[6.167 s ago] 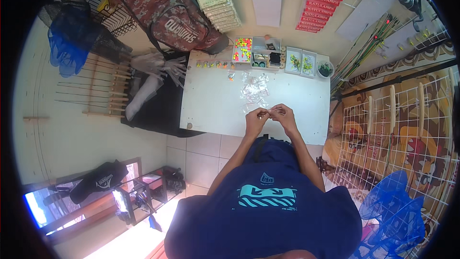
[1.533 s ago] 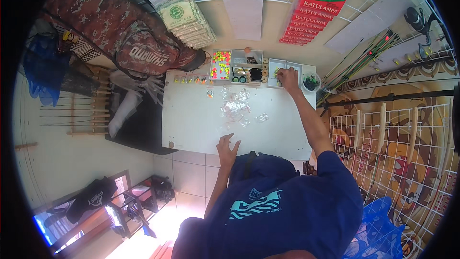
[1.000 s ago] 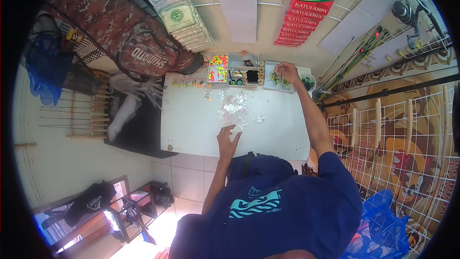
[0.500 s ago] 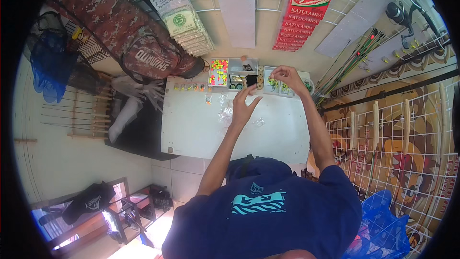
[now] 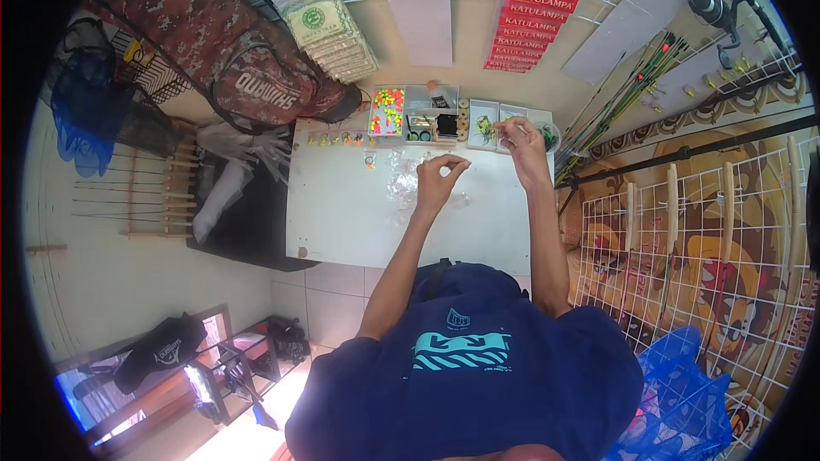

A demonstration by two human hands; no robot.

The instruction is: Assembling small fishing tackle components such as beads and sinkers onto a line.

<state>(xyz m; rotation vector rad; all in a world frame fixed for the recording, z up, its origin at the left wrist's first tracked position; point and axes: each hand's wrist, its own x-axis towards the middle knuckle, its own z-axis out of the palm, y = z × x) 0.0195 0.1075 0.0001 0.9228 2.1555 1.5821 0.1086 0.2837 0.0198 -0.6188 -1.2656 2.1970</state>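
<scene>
Well to the left of the left hand, a row of small lures (image 5: 335,138) is lying on the white table (image 5: 342,213), and a small packet with an orange bit (image 5: 369,160) is lying nearer to it. Beyond that hand and to its left, pink and yellow pieces (image 5: 389,111) are filling a tray. Clear plastic bags (image 5: 403,183) are spreading just beside the left hand (image 5: 435,181), which is curling with thumb and forefinger brought together; whether it is gripping anything, I cannot tell. Past its fingertips a divided box (image 5: 417,98) is standing. Between and beyond the hands, small green and yellow pieces (image 5: 484,129) are lying in a white tray (image 5: 484,109). Just right of them, the right hand (image 5: 528,150) is hovering with bent fingers; its grip is too small to make out. Beyond its right side, a round tub (image 5: 550,134) is holding dark green stuff.
</scene>
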